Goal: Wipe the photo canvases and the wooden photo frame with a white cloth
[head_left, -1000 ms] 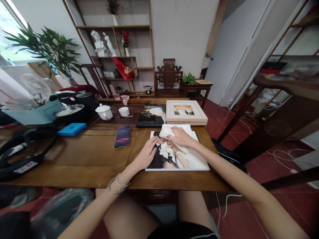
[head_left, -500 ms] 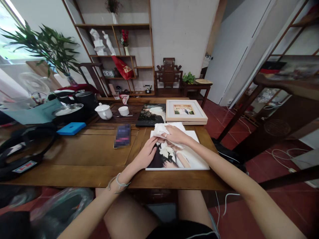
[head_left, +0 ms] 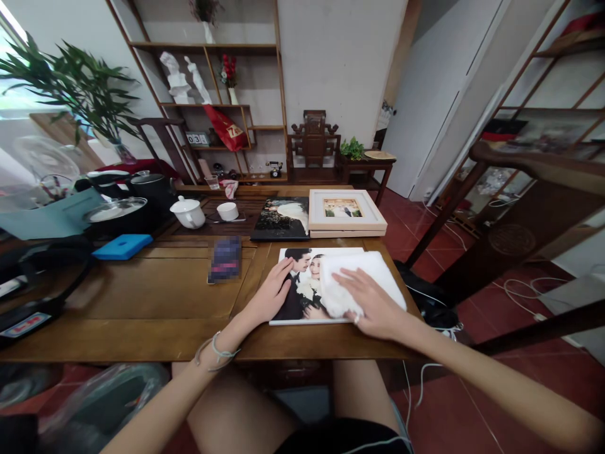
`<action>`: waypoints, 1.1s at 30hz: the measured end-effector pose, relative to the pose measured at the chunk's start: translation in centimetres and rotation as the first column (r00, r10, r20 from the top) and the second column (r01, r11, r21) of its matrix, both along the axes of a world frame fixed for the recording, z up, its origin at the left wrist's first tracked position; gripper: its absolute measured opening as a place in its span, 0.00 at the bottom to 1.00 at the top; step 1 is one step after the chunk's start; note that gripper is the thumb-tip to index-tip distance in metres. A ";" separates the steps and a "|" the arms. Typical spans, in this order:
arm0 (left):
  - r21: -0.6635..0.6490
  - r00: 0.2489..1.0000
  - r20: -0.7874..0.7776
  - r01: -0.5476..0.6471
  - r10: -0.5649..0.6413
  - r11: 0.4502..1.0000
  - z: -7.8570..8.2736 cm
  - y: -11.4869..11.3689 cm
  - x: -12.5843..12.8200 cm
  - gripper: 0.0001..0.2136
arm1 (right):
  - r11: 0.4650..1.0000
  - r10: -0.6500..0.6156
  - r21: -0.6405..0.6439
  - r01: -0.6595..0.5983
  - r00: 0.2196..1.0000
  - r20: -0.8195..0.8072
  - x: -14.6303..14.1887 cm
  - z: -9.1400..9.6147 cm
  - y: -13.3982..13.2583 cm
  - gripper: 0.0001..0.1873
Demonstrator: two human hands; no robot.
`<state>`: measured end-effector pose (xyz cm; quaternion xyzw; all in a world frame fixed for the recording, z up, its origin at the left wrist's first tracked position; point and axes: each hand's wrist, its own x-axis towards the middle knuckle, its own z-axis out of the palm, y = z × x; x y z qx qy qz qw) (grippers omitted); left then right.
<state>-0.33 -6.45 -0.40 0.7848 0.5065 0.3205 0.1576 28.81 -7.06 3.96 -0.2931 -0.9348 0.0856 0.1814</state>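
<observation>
A wedding photo panel (head_left: pixel 302 299) with a white border lies flat on the wooden table near its front edge. My left hand (head_left: pixel 273 292) rests on the panel's left side, its fingers stretched out and holding nothing. On the right half of the panel, my right hand (head_left: pixel 371 302) holds a white cloth (head_left: pixel 378 268) against the surface, with the fingers spread over it. The cloth hides that side of the picture. Just behind the panel are a dark photo panel (head_left: pixel 278 221) and a light wooden picture frame (head_left: pixel 347 228), which appears stacked on another.
Left of the panel lies a phone-like object (head_left: pixel 224 258), blurred out. Further left are a blue box (head_left: pixel 123 246), a lidded white cup (head_left: pixel 188 213), a small white bowl (head_left: pixel 227 210) and black headphones (head_left: pixel 42 296). A dark wooden chair (head_left: pixel 515 233) stands at the right.
My right hand has moved right and towards me with the cloth, which is now spread wider. The faces in the photo are uncovered. My left hand stays on the panel's left side.
</observation>
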 end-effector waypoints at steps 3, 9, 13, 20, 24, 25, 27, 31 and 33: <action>0.010 1.000 0.006 0.011 -0.011 1.000 -0.3 0.1 -0.1 0.22 | 0.995 0.084 -0.055 -0.081 0.995 0.053 -0.2 0.7 -3.7 0.29; -0.014 1.000 0.013 0.022 -0.022 1.000 -0.3 0.2 0.0 0.22 | 0.996 0.016 -0.086 -0.016 1.000 -0.001 -0.1 1.1 0.5 0.36; 0.009 1.000 0.008 0.029 -0.029 1.000 -0.2 0.1 -0.1 0.22 | 0.998 -0.015 -0.058 0.013 0.999 -0.039 -1.0 1.0 6.5 0.33; -0.008 1.000 0.009 0.029 -0.029 1.000 0.1 0.0 -0.1 0.22 | 0.993 -0.117 -0.033 0.116 0.993 -0.027 -2.4 0.4 9.8 0.26; -0.014 1.000 0.011 0.019 -0.019 1.000 0.1 -0.1 0.0 0.22 | 0.999 -0.042 -0.016 0.042 0.999 -0.007 -1.1 -0.4 5.8 0.32; -0.018 1.000 0.014 0.018 -0.018 1.000 0.1 -0.1 0.0 0.22 | 1.000 -0.008 -0.017 0.008 1.000 0.005 -0.7 -0.4 4.3 0.33; -0.023 1.000 0.018 0.021 -0.020 1.000 0.1 -0.2 0.0 0.22 | 0.997 0.073 -0.029 -0.072 0.997 0.040 0.0 -0.2 1.2 0.34; -0.003 1.000 0.014 0.019 -0.019 1.000 0.0 -0.1 -0.1 0.22 | 0.991 0.119 -0.074 -0.113 0.989 0.091 0.6 0.8 -3.0 0.39; 0.006 1.000 0.015 0.014 -0.014 1.000 -0.1 -0.1 -0.1 0.22 | 0.993 0.092 -0.083 -0.085 0.992 0.087 0.5 1.2 -2.9 0.39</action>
